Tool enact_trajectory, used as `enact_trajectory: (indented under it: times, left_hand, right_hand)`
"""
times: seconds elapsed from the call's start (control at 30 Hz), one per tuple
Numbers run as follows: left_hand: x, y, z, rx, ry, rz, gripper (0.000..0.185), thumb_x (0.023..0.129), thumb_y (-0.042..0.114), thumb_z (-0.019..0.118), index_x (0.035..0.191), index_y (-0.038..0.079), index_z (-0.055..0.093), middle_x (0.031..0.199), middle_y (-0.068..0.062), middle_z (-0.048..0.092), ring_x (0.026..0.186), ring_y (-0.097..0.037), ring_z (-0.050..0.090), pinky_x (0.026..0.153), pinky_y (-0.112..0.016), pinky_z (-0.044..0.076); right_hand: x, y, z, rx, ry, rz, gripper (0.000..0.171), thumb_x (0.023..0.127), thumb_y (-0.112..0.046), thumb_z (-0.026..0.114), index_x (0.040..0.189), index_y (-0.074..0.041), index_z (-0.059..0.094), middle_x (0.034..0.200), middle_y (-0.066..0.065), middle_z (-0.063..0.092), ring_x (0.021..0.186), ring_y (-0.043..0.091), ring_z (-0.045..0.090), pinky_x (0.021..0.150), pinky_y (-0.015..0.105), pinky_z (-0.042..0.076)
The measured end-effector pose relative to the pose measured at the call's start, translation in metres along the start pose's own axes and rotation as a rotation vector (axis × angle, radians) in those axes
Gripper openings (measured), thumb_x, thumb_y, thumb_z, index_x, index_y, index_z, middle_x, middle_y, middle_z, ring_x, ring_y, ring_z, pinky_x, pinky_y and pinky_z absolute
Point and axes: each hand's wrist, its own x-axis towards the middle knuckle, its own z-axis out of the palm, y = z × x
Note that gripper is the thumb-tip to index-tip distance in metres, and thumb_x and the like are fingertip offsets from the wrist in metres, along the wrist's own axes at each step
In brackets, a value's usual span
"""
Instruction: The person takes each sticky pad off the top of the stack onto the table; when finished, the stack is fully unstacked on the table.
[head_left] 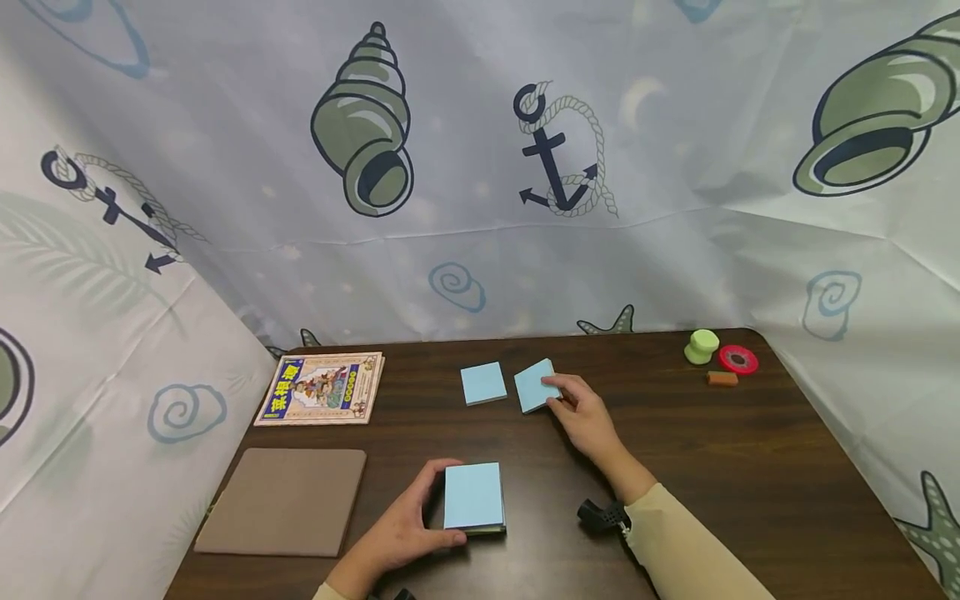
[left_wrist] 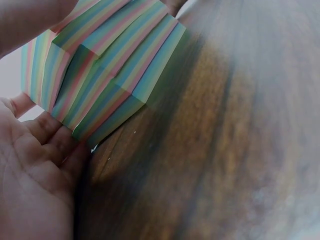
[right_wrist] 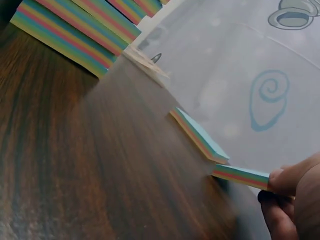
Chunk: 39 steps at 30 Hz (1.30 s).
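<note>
Pinching small pad (head_left: 536, 385), right hand (head_left: 587, 419), left hand (head_left: 403, 527) gripping stack (head_left: 472, 497)

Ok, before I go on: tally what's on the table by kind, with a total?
Blue-topped paper pads: 3 – the thick stack held by the left hand, a flat pad, and a pad pinched by the right hand
Books: 1 – picture book
Brown mats: 1
Green caps: 1
Red rings: 1
Brown blocks: 1
Total: 8
</note>
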Motion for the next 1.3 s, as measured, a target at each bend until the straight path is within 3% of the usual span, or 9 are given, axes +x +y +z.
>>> enact_trajectory:
  times: [0.13,0.3,0.43,0.67,0.97,1.3]
  left_hand:
    - [-0.0007,-0.0011,0.0004,-0.002,0.001,0.001,0.094,0.086,0.021,0.094,0.162,0.014,0.039,0.153,-0.003,0.055,0.131,-0.014,0.054,0.114,-0.020,0.036]
    - [-0.0005,-0.0019,0.0003,-0.009,-0.001,0.024,0.093,0.086,0.019,0.094,0.162,0.012,0.039,0.151,-0.005,0.056,0.129,-0.013,0.055,0.113,-0.020,0.037]
    - [-0.0003,-0.0005,0.0001,-0.016,-0.003,0.021,0.093,0.086,0.018,0.093,0.161,0.012,0.040,0.151,-0.005,0.056,0.129,-0.013,0.055,0.112,-0.020,0.037]
    - [0.0006,0.0019,-0.0004,-0.009,-0.003,0.014,0.092,0.087,0.020,0.093,0.162,0.012,0.040,0.154,-0.004,0.055,0.133,-0.013,0.053,0.115,-0.020,0.035]
    - [-0.0003,-0.0013,0.0004,-0.003,-0.003,0.028,0.091,0.088,0.020,0.093,0.161,0.011,0.040,0.154,-0.004,0.055,0.132,-0.013,0.053,0.114,-0.020,0.036]
    - [-0.0001,0.0002,0.0005,-0.012,-0.004,0.019,0.091,0.087,0.018,0.093,0.161,0.010,0.039,0.154,-0.005,0.055,0.131,-0.013,0.054,0.113,-0.021,0.036]
  right_hand:
    - [-0.0012,0.0031,-0.0002,-0.208,0.025,-0.031,0.038,0.102,-0.010,0.077,0.140,-0.011,0.073,0.145,0.010,0.068,0.127,0.030,0.066,0.104,0.043,0.057]
    - [-0.0003,0.0060,-0.0017,-0.391,0.013,-0.064,0.042,0.103,-0.016,0.076,0.145,-0.014,0.071,0.149,0.013,0.067,0.140,0.039,0.059,0.117,0.067,0.044]
    - [-0.0013,0.0054,-0.0021,-0.492,-0.072,-0.074,0.051,0.106,-0.021,0.074,0.155,-0.017,0.062,0.160,0.017,0.058,0.149,0.044,0.051,0.117,0.073,0.035]
    - [-0.0041,0.0029,0.0009,-0.715,-0.189,-0.115,0.067,0.106,-0.036,0.072,0.166,-0.019,0.049,0.171,0.019,0.045,0.156,0.045,0.042,0.117,0.073,0.033]
    - [-0.0069,0.0028,0.0021,-0.712,-0.182,-0.116,0.065,0.106,-0.037,0.072,0.165,-0.021,0.050,0.170,0.018,0.045,0.155,0.044,0.044,0.117,0.072,0.034]
    - [-0.0045,-0.0026,-0.0022,-0.574,-0.185,-0.058,0.064,0.106,-0.030,0.072,0.166,-0.021,0.049,0.169,0.020,0.045,0.155,0.047,0.042,0.118,0.075,0.031]
